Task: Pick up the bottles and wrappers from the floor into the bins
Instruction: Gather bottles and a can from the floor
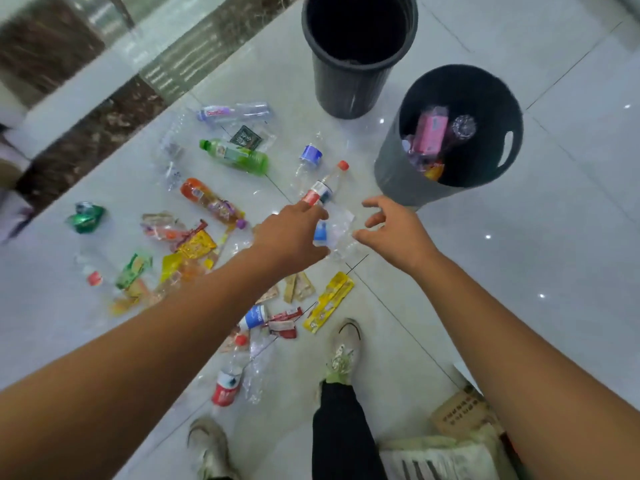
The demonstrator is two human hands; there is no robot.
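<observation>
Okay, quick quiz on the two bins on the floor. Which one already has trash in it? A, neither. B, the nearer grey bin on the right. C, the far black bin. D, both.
B: the nearer grey bin holds a pink pack and other litter, while the far black bin shows only a dark inside with no trash visible.
</observation>
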